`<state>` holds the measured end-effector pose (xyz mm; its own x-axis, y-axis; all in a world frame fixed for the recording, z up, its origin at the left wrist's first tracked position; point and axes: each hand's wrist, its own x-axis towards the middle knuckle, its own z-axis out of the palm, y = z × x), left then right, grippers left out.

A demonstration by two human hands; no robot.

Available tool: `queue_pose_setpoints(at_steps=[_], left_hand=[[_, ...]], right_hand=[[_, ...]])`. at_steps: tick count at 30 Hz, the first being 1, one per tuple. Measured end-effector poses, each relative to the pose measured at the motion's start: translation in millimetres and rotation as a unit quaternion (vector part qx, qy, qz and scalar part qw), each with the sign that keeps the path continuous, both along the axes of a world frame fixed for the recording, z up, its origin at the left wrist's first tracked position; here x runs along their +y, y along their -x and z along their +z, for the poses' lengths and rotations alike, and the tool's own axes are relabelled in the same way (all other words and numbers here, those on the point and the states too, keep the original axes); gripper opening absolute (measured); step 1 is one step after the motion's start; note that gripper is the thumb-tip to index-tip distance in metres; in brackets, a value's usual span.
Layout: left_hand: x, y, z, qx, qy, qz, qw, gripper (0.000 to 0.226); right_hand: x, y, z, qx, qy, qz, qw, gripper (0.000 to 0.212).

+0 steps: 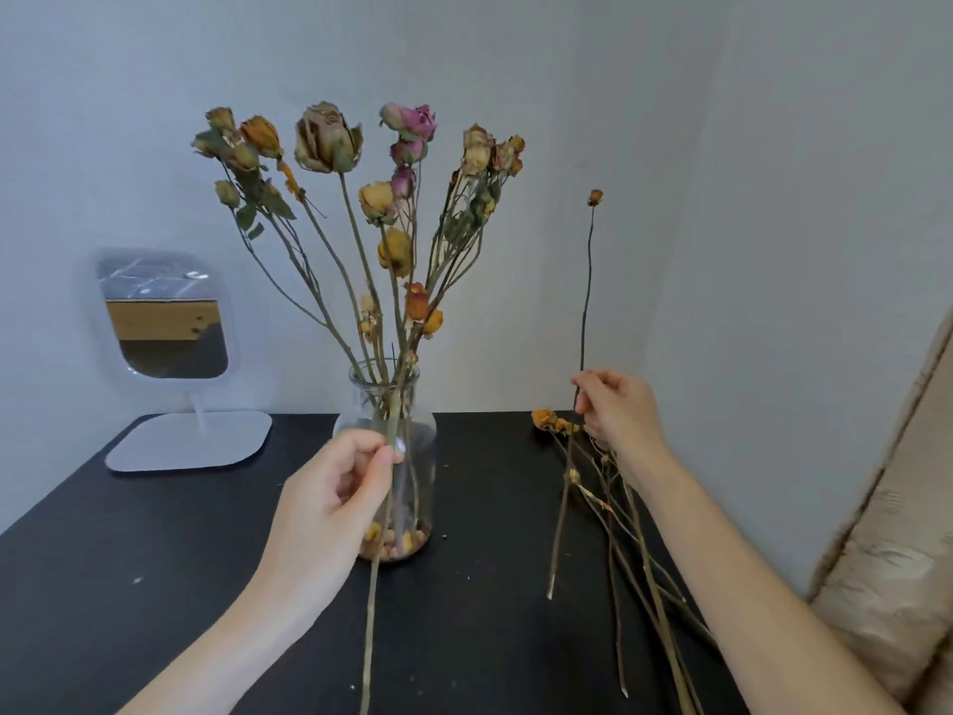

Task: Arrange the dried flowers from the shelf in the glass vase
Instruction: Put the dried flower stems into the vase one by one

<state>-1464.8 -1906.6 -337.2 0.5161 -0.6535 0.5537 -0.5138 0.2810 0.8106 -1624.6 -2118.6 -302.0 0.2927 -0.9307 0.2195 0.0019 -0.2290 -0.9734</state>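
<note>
With fingers of my left hand (330, 503) pinching a long stem (368, 637) by the glass vase (424, 456) and my right hand (619, 410) pinching a thin budded stem (588, 281), I feared a hard squeeze might snap either.

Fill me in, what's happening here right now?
A person is arranging dried flowers. The left hand pinches a stem just in front of the vase, which already holds a spread bunch. The right hand pinches a thin stem upright, a small bud at its top. More loose flowers lie on the table beside the right hand, not yet in the vase.
</note>
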Motion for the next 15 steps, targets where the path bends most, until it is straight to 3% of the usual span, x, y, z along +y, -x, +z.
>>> queue_pose_setpoints(at_steps=[8,12,15], left_hand=[[32.1,-47.7,37.6,0.05,0.112,0.135,0.983,0.023],[19.9,-57.5,79.5,0.011,0.178,0.147,0.973,0.026],[8.9,-62.7,99.0,-0.066,0.19,0.184,0.962,0.01]], right_hand=[[17.4,-21.9,2.6,0.016,0.018,0.019,1.0,0.012],[24.1,-28.4,6.6,0.016,0.025,0.031,0.999,0.013],[27.9,-30.3,9.5,0.02,0.036,0.029,0.999,0.013]])
